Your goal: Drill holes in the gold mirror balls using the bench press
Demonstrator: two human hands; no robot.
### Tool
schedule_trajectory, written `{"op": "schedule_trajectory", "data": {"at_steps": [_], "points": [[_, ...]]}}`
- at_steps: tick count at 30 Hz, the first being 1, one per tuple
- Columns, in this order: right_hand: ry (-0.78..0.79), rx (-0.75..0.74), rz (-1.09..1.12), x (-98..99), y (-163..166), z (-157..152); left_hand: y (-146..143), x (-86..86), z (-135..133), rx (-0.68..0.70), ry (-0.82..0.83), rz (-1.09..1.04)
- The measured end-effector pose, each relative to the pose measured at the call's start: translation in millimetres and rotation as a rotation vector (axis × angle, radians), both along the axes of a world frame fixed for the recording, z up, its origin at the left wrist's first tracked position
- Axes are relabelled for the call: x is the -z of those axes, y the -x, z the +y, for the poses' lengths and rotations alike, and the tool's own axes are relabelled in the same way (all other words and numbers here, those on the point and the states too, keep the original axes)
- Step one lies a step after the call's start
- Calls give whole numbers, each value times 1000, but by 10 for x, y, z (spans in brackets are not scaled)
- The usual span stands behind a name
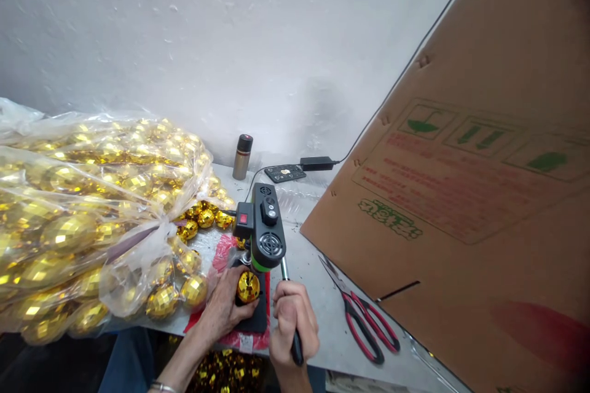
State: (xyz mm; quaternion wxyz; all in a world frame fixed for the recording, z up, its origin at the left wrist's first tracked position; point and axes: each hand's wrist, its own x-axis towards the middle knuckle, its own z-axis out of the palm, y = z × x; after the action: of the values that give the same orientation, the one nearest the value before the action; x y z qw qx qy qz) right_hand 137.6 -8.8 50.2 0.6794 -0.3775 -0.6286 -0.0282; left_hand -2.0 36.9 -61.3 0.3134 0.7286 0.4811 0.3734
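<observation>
My left hand (220,307) is closed around a shiny gold faceted ball (248,288), thumb at its near side. The ball sits beneath the head of a small black bench drill press (268,221) with a green band, above its black base (254,323). Whether the bit touches the ball I cannot tell. To the right of the machine, my right hand (294,326) wraps round the lever handle (297,351), a metal rod with a black grip. Red plastic sheeting (235,340) lies under the base.
Clear bags of gold balls (87,227) fill the left side. Red-handled scissors (364,325) lie at right, beside a large cardboard box (461,184). Behind the machine are a bottle (242,158), a black patterned flat object (286,172) and a power adapter (316,163) with its cord.
</observation>
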Motion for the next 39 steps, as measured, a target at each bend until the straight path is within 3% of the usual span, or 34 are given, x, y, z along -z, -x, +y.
{"op": "schedule_trajectory", "data": {"at_steps": [6, 19, 31, 39], "points": [[-10, 35, 72, 138, 58, 31, -6, -24, -8, 4, 13, -8], [20, 39, 137, 191, 108, 29, -27, -70, -21, 3, 48, 3], [-19, 50, 142, 265, 113, 76, -32, 35, 5, 1, 1, -3], [-4, 80, 132, 342, 119, 38, -48, -20, -6, -17, 45, -20]]}}
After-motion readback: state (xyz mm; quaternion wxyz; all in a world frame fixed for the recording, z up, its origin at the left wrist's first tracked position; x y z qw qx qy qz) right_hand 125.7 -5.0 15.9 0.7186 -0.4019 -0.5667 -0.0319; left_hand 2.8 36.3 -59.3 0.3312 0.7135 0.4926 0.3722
